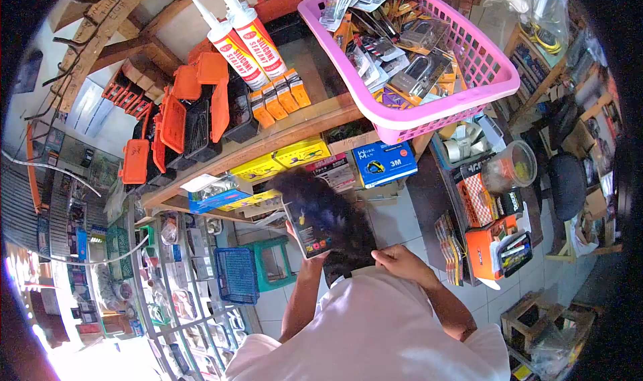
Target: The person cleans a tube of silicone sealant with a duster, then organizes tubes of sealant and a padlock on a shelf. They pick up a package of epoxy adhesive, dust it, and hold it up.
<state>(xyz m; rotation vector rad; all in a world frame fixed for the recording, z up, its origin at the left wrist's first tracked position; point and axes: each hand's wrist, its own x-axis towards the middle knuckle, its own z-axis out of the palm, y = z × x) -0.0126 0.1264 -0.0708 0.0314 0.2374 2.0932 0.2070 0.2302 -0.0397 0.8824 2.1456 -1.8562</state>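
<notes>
Your left hand (313, 260) grips a dark phone-like device (308, 230) by its edges, in front of your white shirt (382, 327); the small marks on its face are unreadable. Your right hand (405, 264) is curled near the shirt's edge; you cannot tell whether it pinches anything. On the wooden worktop (321, 118), two tubes (261, 43) read "SILICONE SEALANT" in red and white, beside a pink basket (442, 113) of packaged hardware. Below, a blue box (385, 163) shows "WORK MAN" and "3M".
</notes>
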